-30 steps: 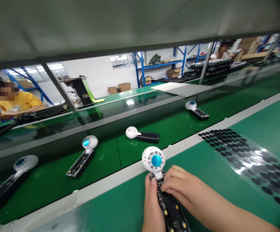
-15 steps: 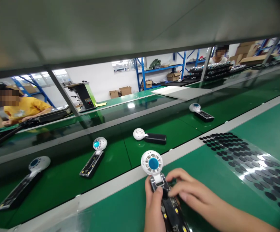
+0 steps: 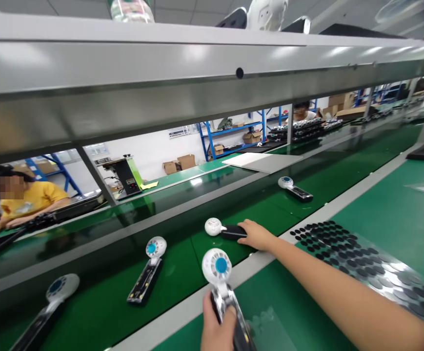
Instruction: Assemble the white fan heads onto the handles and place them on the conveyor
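My left hand (image 3: 217, 324) is closed round the black handle of a handheld fan (image 3: 233, 317) with a white round head and a blue centre. That handle's upper side shows clear casing and small yellow parts. Further out on the green conveyor belt, my right hand (image 3: 257, 235) grips the handle end of a second handheld fan (image 3: 232, 232), which lies on its side with its white grille up. To the right of my hands, a clear sheet of black round stickers (image 3: 343, 248) rests on the green table.
More fans lie on the belt: one at centre left (image 3: 146, 280), one at far left (image 3: 56, 297), one at right (image 3: 297, 190). A metal shelf (image 3: 160, 63) crosses overhead. Across the belt are a person in yellow (image 3: 36, 200), a white board (image 3: 263, 162) and another person partly hidden.
My right hand has left the fan in my left hand and reached forward to grip the fan on the belt. The view has tilted up, showing the shelf top.
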Tool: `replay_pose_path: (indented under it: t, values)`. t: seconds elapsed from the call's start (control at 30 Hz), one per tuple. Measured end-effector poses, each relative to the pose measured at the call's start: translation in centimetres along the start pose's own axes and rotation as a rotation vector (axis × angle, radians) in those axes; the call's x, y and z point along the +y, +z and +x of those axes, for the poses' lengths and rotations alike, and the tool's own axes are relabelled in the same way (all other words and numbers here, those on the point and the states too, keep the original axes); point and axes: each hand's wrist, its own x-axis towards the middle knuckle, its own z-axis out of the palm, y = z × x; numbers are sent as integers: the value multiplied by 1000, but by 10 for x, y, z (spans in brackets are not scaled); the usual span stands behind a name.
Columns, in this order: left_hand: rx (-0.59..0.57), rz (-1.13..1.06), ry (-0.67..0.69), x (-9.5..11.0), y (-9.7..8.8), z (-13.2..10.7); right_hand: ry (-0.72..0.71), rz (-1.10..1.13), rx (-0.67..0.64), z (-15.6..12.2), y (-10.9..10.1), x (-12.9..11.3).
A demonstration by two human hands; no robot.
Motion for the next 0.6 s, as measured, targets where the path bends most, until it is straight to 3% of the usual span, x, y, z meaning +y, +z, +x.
replay_pose_path:
  t: [0.2, 0.3, 0.37, 0.43, 0.53, 0.6]
  values:
    - [-24, 23, 124, 84, 12, 74, 238, 280, 203, -42, -13, -7]
    - [27, -10, 238, 104, 29, 89, 283, 538, 213, -77, -25, -30]
    - [-7, -51, 299, 104, 42, 79, 282, 752, 131, -101, -31, -49]
    - [-134, -96, 263, 96, 55, 57, 287, 939, 34, -125, -32, -66]
    - [-392, -168, 67, 77, 64, 16, 394, 1417, -130, -154, -24, -85]
    - [-472, -279, -58, 67, 62, -6, 439, 1733, -253, -168, -16, -89]
